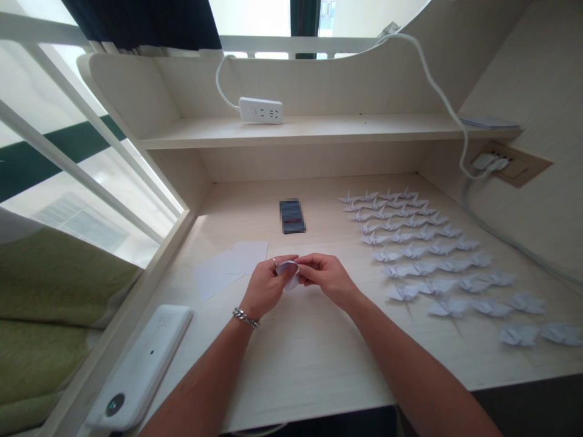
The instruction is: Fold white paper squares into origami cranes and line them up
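Observation:
Both my hands meet over the middle of the pale wooden desk (291,358). My left hand (266,285), with a ring and a metal bracelet, pinches one side of a small folded piece of white paper (289,271). My right hand (325,278) pinches the other side of the same paper, fingers curled. The paper is held a little above the desk. Loose white paper sheets (228,267) lie flat just left of my hands.
Several rows of folded white paper cranes (423,249) cover the desk's right half. A dark phone (292,216) lies behind my hands. A white flat device (141,364) sits at the front left edge. A power strip (261,110) rests on the shelf; its cable runs to a wall socket (494,162).

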`<state>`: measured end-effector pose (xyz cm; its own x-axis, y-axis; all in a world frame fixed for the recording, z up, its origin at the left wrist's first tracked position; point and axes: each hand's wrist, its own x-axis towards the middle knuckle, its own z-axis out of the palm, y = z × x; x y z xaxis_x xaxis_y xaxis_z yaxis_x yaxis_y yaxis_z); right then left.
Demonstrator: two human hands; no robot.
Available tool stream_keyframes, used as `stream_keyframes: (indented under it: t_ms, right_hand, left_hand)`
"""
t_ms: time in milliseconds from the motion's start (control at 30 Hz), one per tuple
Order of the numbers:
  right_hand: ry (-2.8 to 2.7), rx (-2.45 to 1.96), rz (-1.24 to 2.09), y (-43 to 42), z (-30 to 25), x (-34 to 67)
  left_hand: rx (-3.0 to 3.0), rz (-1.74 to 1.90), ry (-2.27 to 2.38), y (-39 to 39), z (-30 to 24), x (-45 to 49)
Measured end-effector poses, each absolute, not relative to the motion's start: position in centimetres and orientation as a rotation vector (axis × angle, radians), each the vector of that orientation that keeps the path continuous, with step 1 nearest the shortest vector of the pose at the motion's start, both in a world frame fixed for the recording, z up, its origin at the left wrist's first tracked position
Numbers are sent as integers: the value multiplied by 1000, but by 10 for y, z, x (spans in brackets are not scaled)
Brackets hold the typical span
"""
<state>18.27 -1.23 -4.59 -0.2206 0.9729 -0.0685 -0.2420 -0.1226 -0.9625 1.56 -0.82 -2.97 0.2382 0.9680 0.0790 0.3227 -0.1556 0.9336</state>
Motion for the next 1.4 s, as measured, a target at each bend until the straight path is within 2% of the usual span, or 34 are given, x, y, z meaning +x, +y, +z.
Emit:
stream_keyframes:
  t_ms: [367,833,1400]
  right_hand:
    - [-1155,-1013,1489,-11,-51,183]
    - [-1292,-1214,1148,-13,-46,184]
    - [-1272,-1213,1157,-14,-48,181]
  left_hand:
    - [1716,919,1231,-9,-24,18]
    - [1521,868,1179,-13,-19,22]
    - [1557,954,1284,-12,-20,23]
